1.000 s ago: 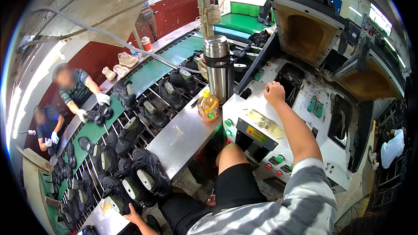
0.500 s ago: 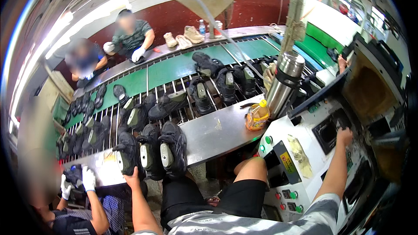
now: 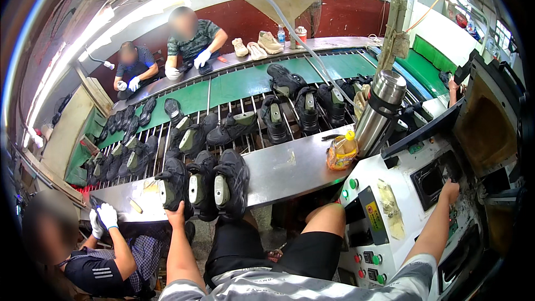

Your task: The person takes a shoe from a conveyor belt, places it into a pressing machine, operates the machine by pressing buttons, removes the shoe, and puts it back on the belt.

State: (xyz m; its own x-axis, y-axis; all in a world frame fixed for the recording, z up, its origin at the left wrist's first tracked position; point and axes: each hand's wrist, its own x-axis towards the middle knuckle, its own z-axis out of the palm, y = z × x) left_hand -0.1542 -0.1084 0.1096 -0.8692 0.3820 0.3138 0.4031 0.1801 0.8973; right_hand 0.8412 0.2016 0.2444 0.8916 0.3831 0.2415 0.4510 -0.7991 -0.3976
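My left hand (image 3: pixel 176 215) grips the heel end of a black shoe (image 3: pixel 177 181) with a pale green last inside. That shoe stands at the near edge of the metal ledge, leftmost of three; beside it are a second black shoe (image 3: pixel 204 181) and a third black shoe (image 3: pixel 236 175). My right hand (image 3: pixel 450 191) is at the white machine (image 3: pixel 398 212), its fingers closed about a dark part beside a recessed black pad (image 3: pixel 428 181). What exactly those fingers hold is too small and dark to make out.
Behind the ledge (image 3: pixel 273 170), a roller conveyor carries several black shoes (image 3: pixel 276 120). A steel flask (image 3: pixel 382 108) and a yellow-orange bottle (image 3: pixel 341 151) stand near the machine. At left, a gloved co-worker (image 3: pixel 108 262) handles a dark piece; two people (image 3: pixel 195 42) work across the line.
My view has turned left, so the scene sits further right. Both my hands keep their places on the shoe and at the machine. The left co-worker's gloved hands have come closer together.
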